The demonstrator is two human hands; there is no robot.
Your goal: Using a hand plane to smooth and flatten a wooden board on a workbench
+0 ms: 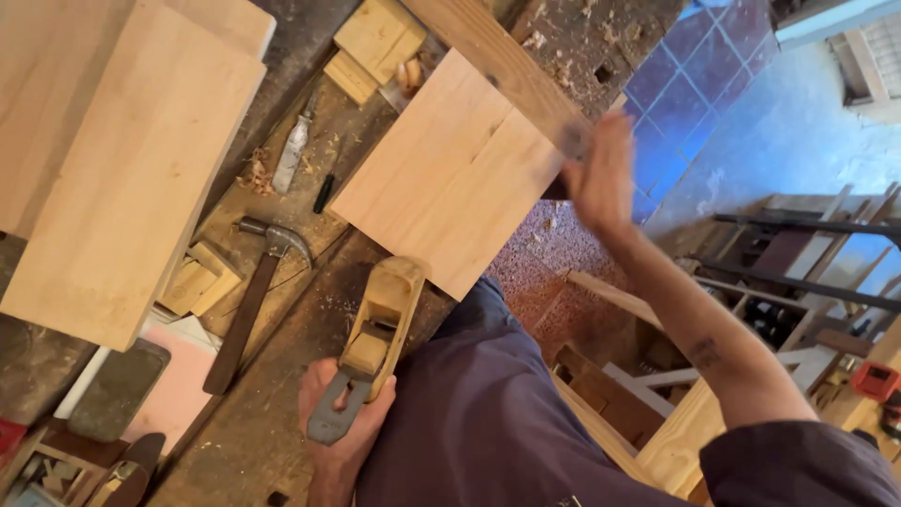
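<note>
1. Fingers (371, 399) of the left hand (343, 418) are wrapped around the rear of a wooden plane (375, 329), the thumb side pressed against its metal blade, which juts back over the palm; the plane's front end points at the near edge of a pale board (450, 174).

2. The right hand (596, 178) is blurred at the board's far right edge. Its fingers look loosely spread against that edge and a darker beam (497, 61) beyond it; whether they grip anything I cannot tell.

3. The board lies flat on the workbench (272, 394), one corner hanging out over the tiled floor (699, 84). Held at one edge, it seems to be steadied where it overhangs.

4. The plane rests sole-down on the bench just beside the board's near corner, kept low and close to the body, apparently within easy push of the wood.

5. To the left a hammer (253, 300) lies diagonally, head towards the board, with a small black marker (323, 193) and a pale tube (291, 155) further off. Small wood blocks (199, 280) sit near the hammer handle.

6. A large stack of boards (122, 178) fills the left of the bench, well apart from the hands. Open bench runs between hammer and plane; shavings litter it.
</note>
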